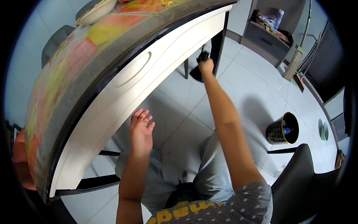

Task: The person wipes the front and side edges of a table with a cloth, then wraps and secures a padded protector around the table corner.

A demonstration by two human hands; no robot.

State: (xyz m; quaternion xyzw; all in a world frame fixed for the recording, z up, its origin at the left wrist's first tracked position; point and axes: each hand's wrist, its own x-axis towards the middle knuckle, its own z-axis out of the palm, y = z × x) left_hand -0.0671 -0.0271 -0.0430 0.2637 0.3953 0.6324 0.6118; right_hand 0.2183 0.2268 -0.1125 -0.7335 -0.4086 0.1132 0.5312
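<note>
My right hand (pixel 206 67) reaches out beside the table leg, its fingers closed round a dark, blurred black object (pixel 196 73) that flares out at the bottom; its kind is not clear. The object hangs low near the table's far end. Close to the white table apron (pixel 123 80), my left hand (pixel 141 130) is raised palm up with its fingers apart and slightly curled, and nothing lies in it.
The table (pixel 80 52) has a colourful cover under clear plastic, with a bowl (pixel 97 13) on it. A black bin (pixel 278 131) stands on the tiled floor, right. Behind it are a dark chair (pixel 304 175), a green bowl (pixel 324 131), a broom (pixel 294 65) and a low cabinet (pixel 265 41).
</note>
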